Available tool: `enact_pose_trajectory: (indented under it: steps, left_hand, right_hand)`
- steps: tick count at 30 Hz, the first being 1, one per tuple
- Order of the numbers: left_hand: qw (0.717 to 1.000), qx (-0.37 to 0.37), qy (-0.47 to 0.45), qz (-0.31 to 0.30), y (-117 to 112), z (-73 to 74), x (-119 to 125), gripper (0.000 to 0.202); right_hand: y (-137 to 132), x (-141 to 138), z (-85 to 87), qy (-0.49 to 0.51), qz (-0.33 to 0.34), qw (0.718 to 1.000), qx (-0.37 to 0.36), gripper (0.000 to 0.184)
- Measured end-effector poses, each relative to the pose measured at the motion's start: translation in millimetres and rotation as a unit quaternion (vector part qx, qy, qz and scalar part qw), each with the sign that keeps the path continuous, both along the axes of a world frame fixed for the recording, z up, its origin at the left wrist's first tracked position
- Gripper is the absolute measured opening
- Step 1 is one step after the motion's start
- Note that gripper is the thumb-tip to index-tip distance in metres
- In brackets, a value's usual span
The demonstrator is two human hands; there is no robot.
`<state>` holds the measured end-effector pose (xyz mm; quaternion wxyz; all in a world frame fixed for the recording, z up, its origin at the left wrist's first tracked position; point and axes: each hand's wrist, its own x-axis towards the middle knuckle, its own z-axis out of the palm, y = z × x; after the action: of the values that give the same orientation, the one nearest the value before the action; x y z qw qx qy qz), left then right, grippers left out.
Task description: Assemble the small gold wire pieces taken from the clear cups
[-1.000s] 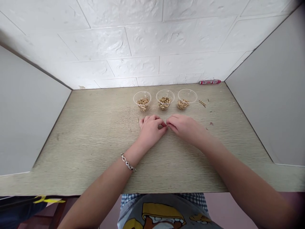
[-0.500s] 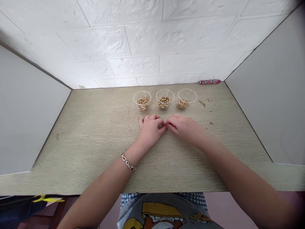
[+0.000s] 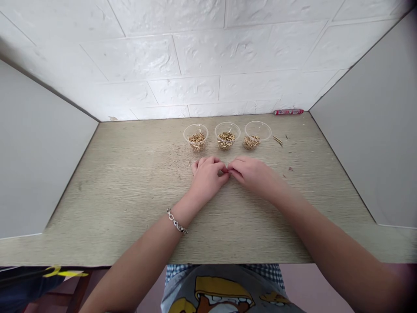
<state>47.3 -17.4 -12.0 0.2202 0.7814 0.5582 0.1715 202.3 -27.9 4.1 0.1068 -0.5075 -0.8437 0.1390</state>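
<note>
My left hand (image 3: 210, 176) and my right hand (image 3: 246, 168) meet fingertip to fingertip just above the tabletop. Both pinch with thumb and index finger; whatever lies between them is too small and hidden to make out. Behind them stand three clear plastic cups in a row. The left cup (image 3: 196, 142), middle cup (image 3: 226, 141) and right cup (image 3: 252, 142) each hold many small gold-coloured metal pins. One loose gold pin (image 3: 189, 164) lies just left of my left fingers.
Right of the cups lie a few longer gold pins (image 3: 278, 140) and small dark bits. A red patterned pen-like tube (image 3: 288, 112) rests against the white brick-patterned wall (image 3: 198, 56). Grey panels bound the wooden table (image 3: 130, 195) at the left (image 3: 39, 152) and right (image 3: 365, 121).
Both hands keep the same pinched pose at nearly the same spot. The whole view has shifted very slightly; the cups and pins stay put.
</note>
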Motion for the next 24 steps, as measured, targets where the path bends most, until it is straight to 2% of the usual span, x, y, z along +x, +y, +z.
enact_pose_trajectory:
  steps: [11,16,24]
  left_hand:
    - [1.000,0.007,-0.004,-0.008,-1,-0.5,0,0.013]
    - [1.000,0.010,-0.003,-0.007,0,-1.2,1,0.012]
    - [1.000,0.022,-0.004,-0.022,-1,-2.4,2,0.012]
  right_hand:
    - [-4,-4,-0.1,-0.044,-0.003,0.999,0.025,0.023]
    - [-4,-7,-1.2,-0.033,-0.019,0.999,0.016,0.022]
    - [-5,-14,8.5,-0.075,-0.038,0.996,0.009,0.021]
